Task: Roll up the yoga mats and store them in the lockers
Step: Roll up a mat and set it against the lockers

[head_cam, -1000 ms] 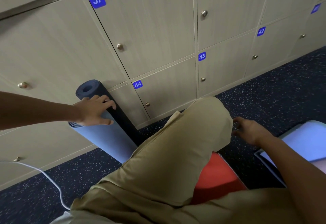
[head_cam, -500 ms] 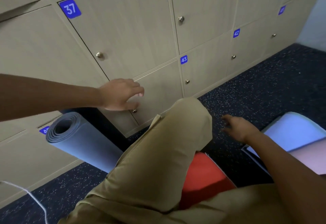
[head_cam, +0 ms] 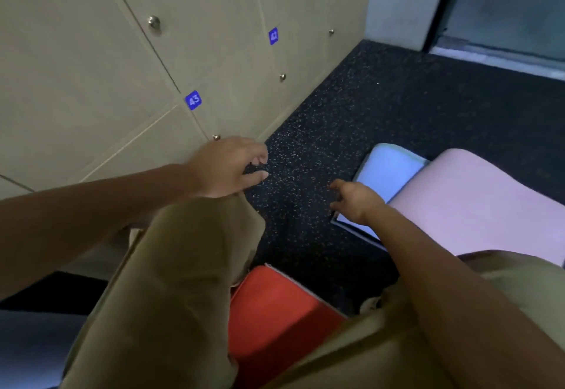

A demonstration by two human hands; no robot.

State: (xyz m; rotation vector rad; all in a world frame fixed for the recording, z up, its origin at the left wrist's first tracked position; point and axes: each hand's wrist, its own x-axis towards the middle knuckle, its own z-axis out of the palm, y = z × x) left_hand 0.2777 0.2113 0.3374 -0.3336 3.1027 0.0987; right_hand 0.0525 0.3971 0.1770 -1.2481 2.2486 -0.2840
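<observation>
Both hands reach toward the flat mats at the right of the frame, probably to start the next roll. The left hand [head_cam: 227,168] hangs over the dark speckled floor [head_cam: 382,107] at the centre, fingers loosely curled, holding nothing. The right hand [head_cam: 356,200] sits at the near corner of the blue mat [head_cam: 386,171], fingers bent down toward its edge; whether it has gripped the mat I cannot tell. A pink mat [head_cam: 480,202] lies over the blue one at the right, and a red mat [head_cam: 275,309] lies under the knee at the lower centre. The lockers [head_cam: 122,52] fill the upper left, their doors closed.
</observation>
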